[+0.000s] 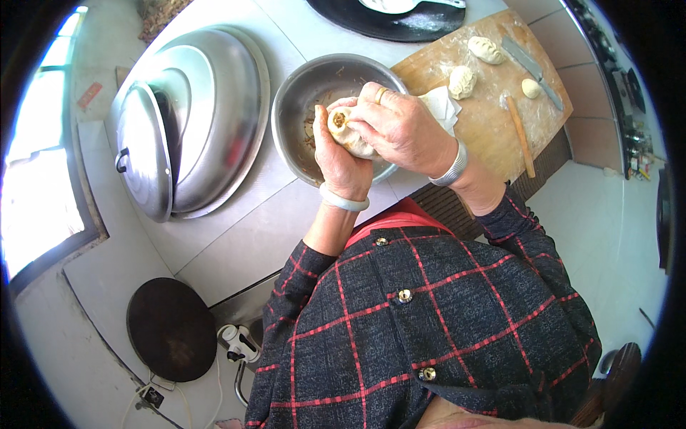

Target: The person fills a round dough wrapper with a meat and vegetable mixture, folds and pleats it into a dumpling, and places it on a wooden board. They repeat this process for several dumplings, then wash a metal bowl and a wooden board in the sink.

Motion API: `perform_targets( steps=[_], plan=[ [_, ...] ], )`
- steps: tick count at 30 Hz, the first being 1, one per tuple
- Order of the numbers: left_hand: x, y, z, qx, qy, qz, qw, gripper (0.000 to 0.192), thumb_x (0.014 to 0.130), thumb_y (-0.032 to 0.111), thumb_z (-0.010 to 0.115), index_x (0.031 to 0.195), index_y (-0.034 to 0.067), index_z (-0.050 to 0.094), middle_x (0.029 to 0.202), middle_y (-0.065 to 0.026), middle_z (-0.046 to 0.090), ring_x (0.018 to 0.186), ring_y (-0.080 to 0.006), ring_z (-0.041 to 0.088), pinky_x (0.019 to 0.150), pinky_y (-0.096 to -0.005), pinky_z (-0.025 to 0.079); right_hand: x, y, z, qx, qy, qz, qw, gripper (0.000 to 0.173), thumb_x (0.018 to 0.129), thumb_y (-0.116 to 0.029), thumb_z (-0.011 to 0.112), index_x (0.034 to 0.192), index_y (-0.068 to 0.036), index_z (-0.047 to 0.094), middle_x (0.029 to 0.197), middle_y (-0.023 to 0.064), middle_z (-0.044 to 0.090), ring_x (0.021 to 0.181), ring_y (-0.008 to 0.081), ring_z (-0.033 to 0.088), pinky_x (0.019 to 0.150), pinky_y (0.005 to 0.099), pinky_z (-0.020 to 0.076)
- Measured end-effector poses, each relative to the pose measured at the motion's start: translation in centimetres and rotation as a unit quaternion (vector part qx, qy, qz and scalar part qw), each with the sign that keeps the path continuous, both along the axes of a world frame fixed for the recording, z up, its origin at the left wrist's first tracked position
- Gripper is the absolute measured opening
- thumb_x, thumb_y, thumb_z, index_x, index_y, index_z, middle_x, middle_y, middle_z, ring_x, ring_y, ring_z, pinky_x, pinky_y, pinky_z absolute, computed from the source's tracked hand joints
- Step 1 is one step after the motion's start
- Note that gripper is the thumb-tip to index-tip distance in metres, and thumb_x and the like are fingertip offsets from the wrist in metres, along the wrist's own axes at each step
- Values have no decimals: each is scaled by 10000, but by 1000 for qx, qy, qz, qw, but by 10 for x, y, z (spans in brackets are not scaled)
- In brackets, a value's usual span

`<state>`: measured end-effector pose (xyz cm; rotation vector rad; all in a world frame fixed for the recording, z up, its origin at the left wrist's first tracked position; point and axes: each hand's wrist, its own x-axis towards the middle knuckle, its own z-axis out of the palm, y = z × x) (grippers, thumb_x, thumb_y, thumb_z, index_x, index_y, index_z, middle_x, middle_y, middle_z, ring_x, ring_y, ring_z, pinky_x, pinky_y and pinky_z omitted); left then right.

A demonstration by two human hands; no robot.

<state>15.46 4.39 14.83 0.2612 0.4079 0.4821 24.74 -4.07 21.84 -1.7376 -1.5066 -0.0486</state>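
My left hand [345, 166] cups a filled dough bun [353, 140] whose top still shows brown filling through a small opening. The fingertips of my right hand [394, 120] pinch the dough at the edge of that opening. Both hands are over a metal bowl [292, 91] with bits of filling on its inner wall. On the floured wooden board [482, 139] at the right lie two pleated buns [485, 50], [462, 82], a small dough ball [531, 88], a knife [528, 67] and a thin rolling pin [520, 137]. White paper [442, 107] lies at the board's near left.
A large metal basin [214, 123] and a metal lid [144, 153] stand at the left. A black pan [375, 24] with a white utensil [396, 4] is at the top. A dark round plate [171, 330] and a white faucet [239, 343] are at lower left.
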Motion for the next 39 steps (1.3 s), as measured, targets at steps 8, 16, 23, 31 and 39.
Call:
perform_targets(
  steps=[8,16,23,31,39],
  plan=[
    [6,-3,-13,66,47,63,995,559,1048,519,334,1088,44,628,1110,-79,665,1076,-230,616,970,-365,478,-14,6,-6,-33,7,-63,997,129,856,-97,684,938,-6,645,906,137,588,817,300,632,691,364,532],
    [0,-5,-10,55,79,48,994,546,1043,518,350,1147,55,622,1150,-75,653,1117,-236,602,998,-377,466,-3,8,-21,-46,46,-11,998,169,872,-194,659,926,-35,641,847,136,594,764,301,612,718,379,530],
    [-11,-2,5,-11,-9,-62,998,570,1030,535,371,1318,67,525,1246,-99,625,1165,-255,600,1016,-422,478,23,1,1,-108,173,54,978,195,869,-195,685,915,-14,628,840,131,588,766,295,627,692,380,509],
    [-9,-1,6,-19,49,-65,997,559,1022,524,411,1327,72,534,1284,-90,616,1182,-252,593,1013,-420,476,18,1,-10,-57,25,58,996,167,867,-196,660,903,-33,659,886,122,599,777,268,636,689,368,524],
    [-1,-10,-5,-8,90,10,996,467,1044,457,410,1229,60,573,1186,-74,639,1120,-217,602,990,-371,473,0,4,-15,-64,-58,9,996,140,856,-237,638,880,-103,669,911,110,602,815,251,645,700,337,547]
  ],
)
